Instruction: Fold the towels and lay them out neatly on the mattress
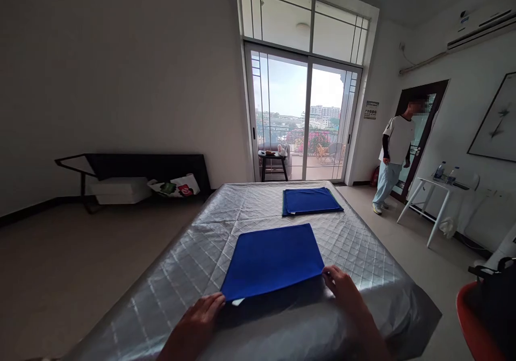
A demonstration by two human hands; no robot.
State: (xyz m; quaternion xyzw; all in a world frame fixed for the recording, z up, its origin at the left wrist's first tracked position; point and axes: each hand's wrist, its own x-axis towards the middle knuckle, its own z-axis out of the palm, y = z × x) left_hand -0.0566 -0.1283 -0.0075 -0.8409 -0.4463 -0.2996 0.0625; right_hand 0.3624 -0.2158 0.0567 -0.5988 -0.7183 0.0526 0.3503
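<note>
A flat blue cloth [274, 259] lies on the silver quilted cover [173, 275], its near edge slightly raised, with a small white tag at its near left corner. My left hand [203, 313] pinches that near left corner. At the near right corner, my right hand [337, 283] is closed on the cloth's edge between thumb and fingers. Farther back on the cover rests a stack of folded blue cloths [312, 200], touched by neither hand.
A person [398, 146] stands by the door at the right. Near them is a white table [443, 184] with bottles. A red chair [470, 318] holds a black bag at the lower right. A black bench [145, 164] stands along the left wall.
</note>
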